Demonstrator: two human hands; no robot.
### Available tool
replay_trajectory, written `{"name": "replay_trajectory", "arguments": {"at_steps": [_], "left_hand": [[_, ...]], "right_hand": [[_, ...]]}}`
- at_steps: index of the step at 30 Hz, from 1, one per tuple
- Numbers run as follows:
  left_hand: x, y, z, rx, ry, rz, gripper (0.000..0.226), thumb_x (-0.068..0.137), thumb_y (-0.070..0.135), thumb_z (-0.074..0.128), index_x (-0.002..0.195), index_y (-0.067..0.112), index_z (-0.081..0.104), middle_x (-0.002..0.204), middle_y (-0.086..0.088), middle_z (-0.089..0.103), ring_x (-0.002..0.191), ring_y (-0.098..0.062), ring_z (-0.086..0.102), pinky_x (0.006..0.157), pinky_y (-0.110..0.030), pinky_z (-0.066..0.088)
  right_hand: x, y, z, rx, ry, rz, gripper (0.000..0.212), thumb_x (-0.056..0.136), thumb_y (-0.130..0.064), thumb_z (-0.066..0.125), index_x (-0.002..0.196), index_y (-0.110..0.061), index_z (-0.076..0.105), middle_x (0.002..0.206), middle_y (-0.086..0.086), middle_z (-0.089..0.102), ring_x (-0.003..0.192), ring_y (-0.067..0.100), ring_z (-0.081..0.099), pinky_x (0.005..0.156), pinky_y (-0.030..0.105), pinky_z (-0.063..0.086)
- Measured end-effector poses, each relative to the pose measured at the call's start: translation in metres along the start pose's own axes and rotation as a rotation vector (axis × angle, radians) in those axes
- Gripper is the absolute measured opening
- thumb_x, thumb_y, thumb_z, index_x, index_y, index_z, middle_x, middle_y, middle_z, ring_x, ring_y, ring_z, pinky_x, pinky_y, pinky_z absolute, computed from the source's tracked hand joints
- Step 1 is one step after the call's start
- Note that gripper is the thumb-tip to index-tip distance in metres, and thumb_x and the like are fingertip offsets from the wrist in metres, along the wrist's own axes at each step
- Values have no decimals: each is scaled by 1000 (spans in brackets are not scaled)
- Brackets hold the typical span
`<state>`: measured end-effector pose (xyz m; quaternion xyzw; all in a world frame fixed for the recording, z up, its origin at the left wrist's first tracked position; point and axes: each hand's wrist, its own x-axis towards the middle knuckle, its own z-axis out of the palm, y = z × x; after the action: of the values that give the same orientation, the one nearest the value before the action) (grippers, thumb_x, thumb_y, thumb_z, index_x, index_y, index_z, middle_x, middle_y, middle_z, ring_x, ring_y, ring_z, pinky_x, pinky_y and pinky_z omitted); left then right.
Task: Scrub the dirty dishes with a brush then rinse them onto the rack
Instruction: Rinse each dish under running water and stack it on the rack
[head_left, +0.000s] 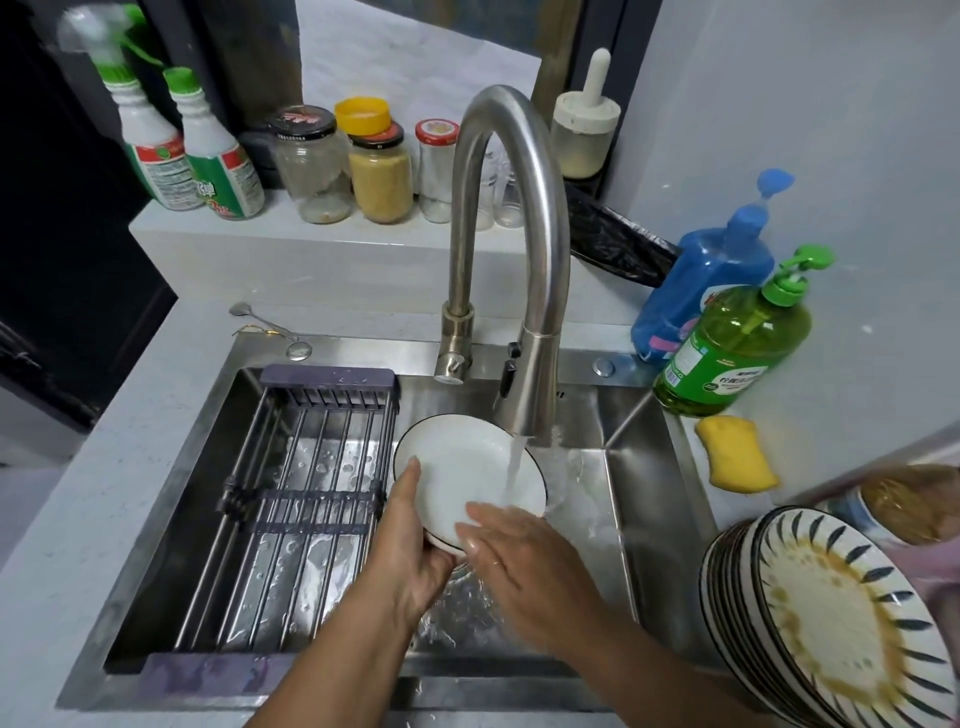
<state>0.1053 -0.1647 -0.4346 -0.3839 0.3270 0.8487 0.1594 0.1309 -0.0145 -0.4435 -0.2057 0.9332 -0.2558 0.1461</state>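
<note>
A: Head view. White bowl (467, 467) tilted under the faucet (524, 322) stream, over the sink (639, 499). Left hand (410, 545) grips its near rim; right hand (524, 561) lies flat, fingers straight, on the inside.

B: Handling?

A: Likely ceramic: stiff, breakable, slick when wet. Hold by the rim. Rack (306, 499) just left.

Two hands, left (410, 551) and right (524, 566), one white bowl (467, 467), one tap (511, 249), one sink rack (306, 493), one yellow sponge (736, 453), two spray bottles (156, 140), two pump bottles (727, 343), three lidded jars (311, 166), one stack of patterned plates (826, 618)
</note>
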Motion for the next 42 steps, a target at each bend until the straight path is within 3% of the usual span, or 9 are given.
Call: {"name": "replay_trajectory", "arguments": {"at_steps": [4, 8, 13, 18, 26, 30, 35, 38, 42], "left_hand": [[0, -8, -10, 69, -60, 21, 72, 95, 71, 42, 127, 10, 64, 116, -20, 75, 108, -38, 71, 100, -57, 52], [1, -13, -13, 28, -149, -36, 77, 93, 74, 38, 133, 13, 64, 126, -20, 71, 116, -38, 69, 107, -63, 44], [4, -11, -5, 23, -267, -78, 84, 91, 77, 34, 144, 16, 55, 138, -17, 64, 127, -36, 62, 111, -56, 43], [20, 6, -19, 11, -183, -16, 94, 88, 78, 43, 142, 2, 52, 132, -28, 65, 120, -41, 66, 98, -50, 57], [29, 10, -21, 29, -42, 83, 55, 101, 56, 44, 129, 12, 61, 115, -13, 76, 97, -29, 77, 74, -50, 64], [31, -2, -23, -58, 29, -10, 41, 105, 37, 50, 128, 3, 58, 111, -20, 76, 90, -34, 77, 66, -55, 63], [33, -17, -16, 72, 89, -47, 25, 105, 9, 53, 124, -4, 62, 104, -20, 77, 83, -33, 77, 61, -52, 64], [28, -13, -16, 205, 135, 3, 24, 103, 1, 49, 126, 1, 59, 106, -19, 74, 87, -33, 72, 57, -45, 63], [21, -3, -26, 447, 136, 184, 34, 100, -4, 50, 129, 11, 59, 117, -15, 72, 105, -37, 69, 90, -55, 59]], "right_hand": [[17, 29, 4, -110, -30, 149, 102, 88, -72, -19, 152, -21, 41, 163, 1, 32, 151, 13, 22, 127, 37, 6], [44, 20, -9, -237, -142, 181, 68, 101, -58, 4, 155, -27, 31, 169, 5, 12, 156, 20, 3, 124, 54, -8], [60, -20, -17, -42, -267, 105, 57, 107, -48, 11, 162, -34, 0, 167, -13, -17, 149, 4, -22, 124, 49, -13], [27, -22, -24, 36, -372, -160, 51, 110, -39, 16, 161, -35, 14, 167, -17, 11, 153, -3, 1, 125, 31, -8], [14, 59, -37, -420, 62, -147, 50, 106, -42, 26, 134, -23, 62, 148, -1, 55, 143, 12, 40, 127, 44, 10], [26, 53, -45, -92, 502, 56, 41, 98, -33, 59, 137, -21, 58, 145, -3, 50, 125, 12, 51, 103, 35, 49], [46, 47, -51, 335, 189, 509, 38, 95, -30, 61, 131, -20, 56, 118, -1, 68, 105, 19, 65, 85, 32, 51], [43, 55, -35, 499, 68, 636, 23, 97, -17, 53, 118, -10, 56, 98, 13, 69, 62, 21, 69, 46, 29, 51], [36, 46, -6, 623, 13, 693, 22, 101, -24, 41, 117, -13, 53, 84, 14, 69, 43, 19, 60, 38, 23, 37]]}}
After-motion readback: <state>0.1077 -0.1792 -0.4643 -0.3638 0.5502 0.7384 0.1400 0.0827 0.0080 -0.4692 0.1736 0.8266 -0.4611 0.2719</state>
